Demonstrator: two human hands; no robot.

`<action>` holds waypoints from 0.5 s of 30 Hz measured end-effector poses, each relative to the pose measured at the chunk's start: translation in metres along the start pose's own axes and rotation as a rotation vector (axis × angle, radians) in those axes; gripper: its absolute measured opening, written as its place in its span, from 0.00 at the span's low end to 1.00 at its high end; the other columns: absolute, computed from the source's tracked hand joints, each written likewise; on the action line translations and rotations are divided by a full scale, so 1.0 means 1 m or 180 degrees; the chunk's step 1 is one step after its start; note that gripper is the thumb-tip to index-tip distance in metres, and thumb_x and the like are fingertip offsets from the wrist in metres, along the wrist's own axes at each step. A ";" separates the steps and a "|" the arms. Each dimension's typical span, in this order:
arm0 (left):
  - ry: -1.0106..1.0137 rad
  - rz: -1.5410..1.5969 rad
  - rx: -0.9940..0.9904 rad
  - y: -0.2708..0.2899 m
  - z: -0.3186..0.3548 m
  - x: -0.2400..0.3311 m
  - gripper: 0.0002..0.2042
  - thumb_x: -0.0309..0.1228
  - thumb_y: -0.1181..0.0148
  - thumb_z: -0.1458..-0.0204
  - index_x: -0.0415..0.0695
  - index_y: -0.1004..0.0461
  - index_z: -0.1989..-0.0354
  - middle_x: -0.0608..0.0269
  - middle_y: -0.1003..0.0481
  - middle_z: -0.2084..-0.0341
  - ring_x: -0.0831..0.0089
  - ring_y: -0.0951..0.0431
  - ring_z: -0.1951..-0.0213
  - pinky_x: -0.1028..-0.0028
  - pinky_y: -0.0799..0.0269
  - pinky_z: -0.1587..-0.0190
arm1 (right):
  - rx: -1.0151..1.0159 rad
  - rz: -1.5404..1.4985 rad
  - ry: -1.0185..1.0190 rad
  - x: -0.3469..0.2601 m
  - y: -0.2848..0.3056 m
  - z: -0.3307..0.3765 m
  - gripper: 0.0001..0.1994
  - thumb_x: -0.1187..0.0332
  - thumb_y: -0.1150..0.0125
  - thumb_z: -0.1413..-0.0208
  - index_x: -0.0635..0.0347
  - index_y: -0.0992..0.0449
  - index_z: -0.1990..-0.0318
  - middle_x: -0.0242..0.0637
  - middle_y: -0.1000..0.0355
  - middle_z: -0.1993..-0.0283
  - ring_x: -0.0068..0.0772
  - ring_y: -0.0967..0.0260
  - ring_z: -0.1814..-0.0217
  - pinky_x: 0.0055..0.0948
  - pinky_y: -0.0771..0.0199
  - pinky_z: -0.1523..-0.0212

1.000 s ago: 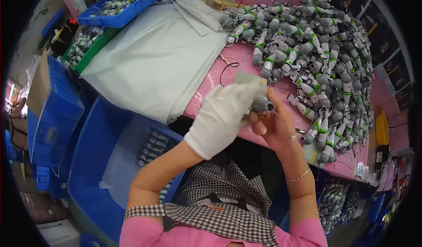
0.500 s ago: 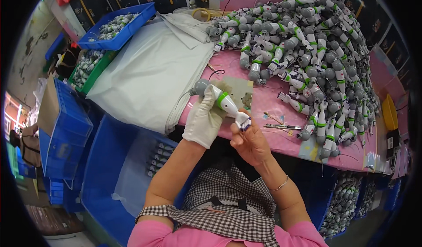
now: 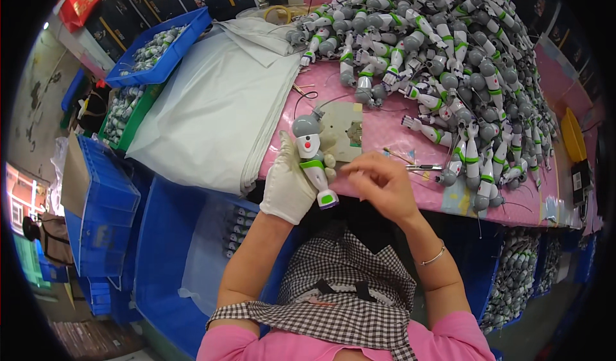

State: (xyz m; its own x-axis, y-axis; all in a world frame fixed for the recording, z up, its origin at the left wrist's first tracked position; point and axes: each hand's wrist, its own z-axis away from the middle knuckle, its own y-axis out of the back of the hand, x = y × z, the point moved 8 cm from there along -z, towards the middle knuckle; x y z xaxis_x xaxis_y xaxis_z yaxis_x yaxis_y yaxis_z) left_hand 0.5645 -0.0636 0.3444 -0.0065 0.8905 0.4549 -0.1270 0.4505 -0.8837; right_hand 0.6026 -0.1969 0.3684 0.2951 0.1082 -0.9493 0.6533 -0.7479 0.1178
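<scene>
My left hand (image 3: pixel 287 184), in a white glove, is closed around a toy robot arm (image 3: pixel 312 166). The toy arm has a grey ball-shaped shoulder, a white body with a red dot, a green band and a green patch at its lower end. A thin dark wire comes from its shoulder. My bare right hand (image 3: pixel 385 184) is just to the right of the toy arm, apart from it. Its fingers are loosely bent and slightly spread, and I see nothing in them. Behind the toy arm, a flat greyish plate (image 3: pixel 343 130) lies on the pink table cover (image 3: pixel 391 130).
A large heap of similar toy arms (image 3: pixel 443 59) covers the right of the table. A slim metal tool (image 3: pixel 423 167) lies before it. White sheeting (image 3: pixel 218 104) drapes the left side. Blue (image 3: pixel 186 46) and green (image 3: pixel 154 94) trays hold more parts; a large blue bin (image 3: pixel 160 252) stands below.
The toy arm has turned in my left hand, and its red-dotted face now shows with its lower end toward me. My right hand has let go of that end and moved right.
</scene>
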 end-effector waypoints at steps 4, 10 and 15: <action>0.0391 -0.0128 0.0476 0.006 0.014 -0.021 0.27 0.53 0.67 0.40 0.42 0.38 0.48 0.53 0.27 0.61 0.65 0.27 0.71 0.69 0.29 0.70 | 0.1106 -0.1773 -0.1092 0.025 0.033 -0.015 0.15 0.68 0.48 0.41 0.68 0.31 0.50 0.40 0.27 0.56 0.21 0.28 0.72 0.21 0.25 0.69; 0.0448 -0.1356 0.0204 0.009 0.036 -0.047 0.28 0.53 0.70 0.40 0.41 0.37 0.49 0.54 0.27 0.62 0.75 0.27 0.72 0.76 0.30 0.69 | 0.1575 -0.2933 -0.1022 0.047 0.042 -0.012 0.14 0.67 0.46 0.42 0.61 0.30 0.51 0.38 0.27 0.54 0.23 0.26 0.69 0.23 0.22 0.62; 0.0641 -0.2477 0.0226 0.010 0.045 -0.052 0.19 0.44 0.54 0.42 0.40 0.35 0.53 0.60 0.27 0.68 0.77 0.28 0.75 0.78 0.32 0.72 | 0.1172 -0.2579 -0.1229 0.054 0.044 -0.006 0.11 0.66 0.46 0.42 0.63 0.27 0.56 0.27 0.30 0.70 0.15 0.37 0.82 0.15 0.36 0.81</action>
State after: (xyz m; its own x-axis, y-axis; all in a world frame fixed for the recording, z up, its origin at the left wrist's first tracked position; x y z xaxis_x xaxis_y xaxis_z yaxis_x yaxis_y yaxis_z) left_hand 0.5190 -0.1079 0.3165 0.2877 0.3206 0.9025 -0.0843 0.9471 -0.3096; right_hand 0.6519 -0.2197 0.3238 -0.4408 0.5075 -0.7404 0.2791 -0.7064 -0.6504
